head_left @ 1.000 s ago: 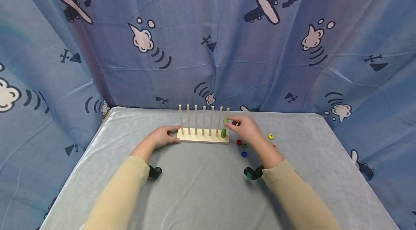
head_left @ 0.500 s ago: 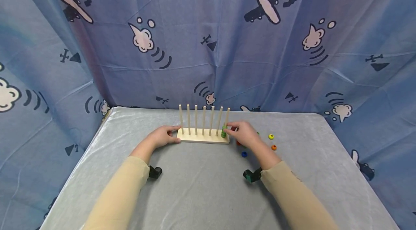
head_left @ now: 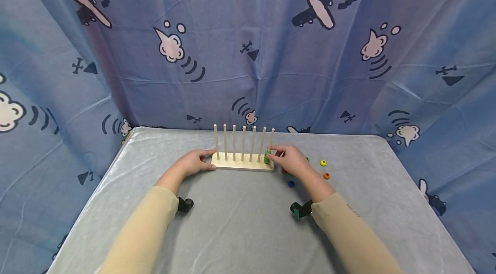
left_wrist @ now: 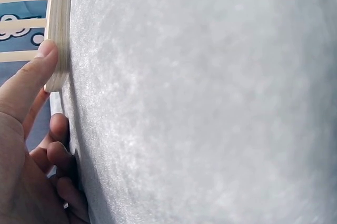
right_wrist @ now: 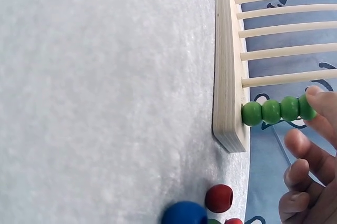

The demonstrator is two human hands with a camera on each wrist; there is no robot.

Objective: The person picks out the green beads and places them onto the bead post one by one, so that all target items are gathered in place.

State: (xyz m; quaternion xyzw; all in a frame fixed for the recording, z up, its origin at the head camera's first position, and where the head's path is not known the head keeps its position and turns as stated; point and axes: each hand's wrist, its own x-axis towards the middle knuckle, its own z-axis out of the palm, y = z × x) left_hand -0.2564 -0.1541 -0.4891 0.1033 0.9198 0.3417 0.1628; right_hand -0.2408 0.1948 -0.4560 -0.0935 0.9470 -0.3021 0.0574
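Left hand (head_left: pixel 191 162) is at 9 o'clock on the wooden peg rack (head_left: pixel 240 165), thumb and finger pinching that end. Over at 3 o'clock, four green beads (right_wrist: pixel 271 112) are stacked on the last peg (head_left: pixel 272 137), and the right hand (head_left: pixel 293 160) has the top one pinched. From that hand: blue bead (head_left: pixel 291 184) at 6, yellow bead (head_left: pixel 323 163) at 3, orange bead (head_left: pixel 327 176) at 4.
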